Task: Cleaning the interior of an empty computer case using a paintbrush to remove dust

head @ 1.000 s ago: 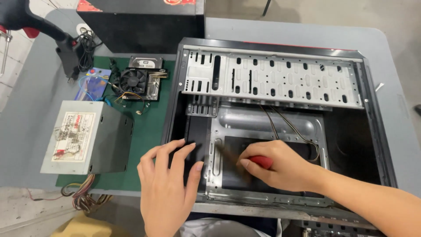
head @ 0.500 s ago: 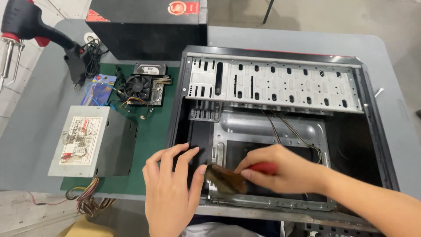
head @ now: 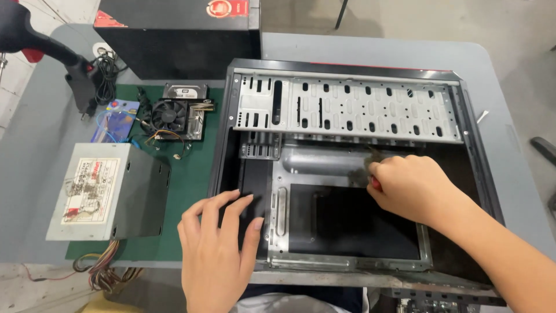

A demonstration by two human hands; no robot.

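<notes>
Brushing dust inside the emptied computer case [head: 347, 104], the right hand [head: 408, 188] is gripping a red-handled brush [head: 370, 159]; the left hand [head: 217, 249] is resting flat, fingers spread, beside the removed power supply [head: 107, 191].

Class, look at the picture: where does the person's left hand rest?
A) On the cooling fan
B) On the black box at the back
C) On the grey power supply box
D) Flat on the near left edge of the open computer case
D: the left hand lies flat, fingers spread, on the near left edge of the open computer case, apart from the grey power supply box and the cooling fan.
</notes>
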